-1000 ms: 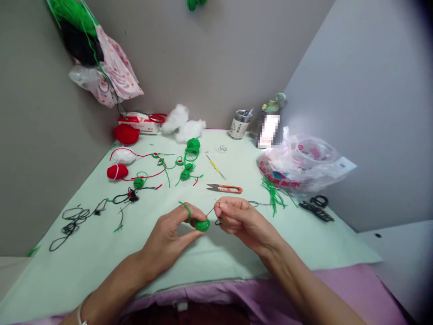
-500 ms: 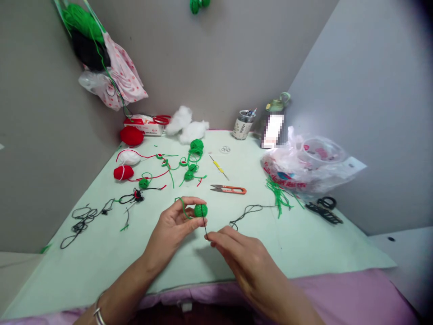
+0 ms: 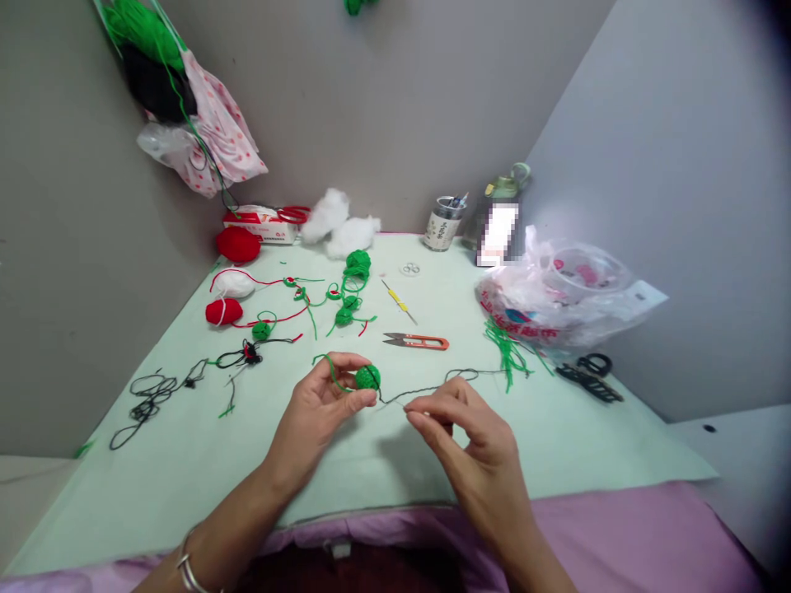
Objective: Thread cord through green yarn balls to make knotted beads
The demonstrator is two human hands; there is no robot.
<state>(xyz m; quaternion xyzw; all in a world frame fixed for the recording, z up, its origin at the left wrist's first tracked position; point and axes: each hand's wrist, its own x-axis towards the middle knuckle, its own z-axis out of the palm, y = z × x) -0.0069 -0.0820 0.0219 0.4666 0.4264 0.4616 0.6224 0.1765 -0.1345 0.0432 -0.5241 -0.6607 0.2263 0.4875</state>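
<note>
Between the thumb and fingers of my left hand (image 3: pixel 330 397) is a small green crocheted ball (image 3: pixel 367 377), with a green tail looping out on its left. Black yarn (image 3: pixel 420 390) crosses the ball and runs off to the right over the table. My right hand (image 3: pixel 473 436) is to the right of the ball, thumb and index finger pinched on a thin, light-coloured needle (image 3: pixel 397 403) that points left toward the ball. Just beyond the hands lie orange thread snips (image 3: pixel 426 341), and behind them a yellow-handled crochet hook (image 3: pixel 399 301).
On the left of the table (image 3: pixel 346 486) are red yarn balls (image 3: pixel 238 245), tangled black yarn (image 3: pixel 152 399) and green pieces (image 3: pixel 344 315). White stuffing (image 3: pixel 352 237) and a pen tin (image 3: pixel 442 224) stand behind. A plastic bag (image 3: pixel 556 296) and black clip (image 3: pixel 590 383) lie right.
My right hand has moved right and slightly up, turning the needle toward the ball. The black yarn, taut before and running down from the ball, now hangs slacker to the right.
</note>
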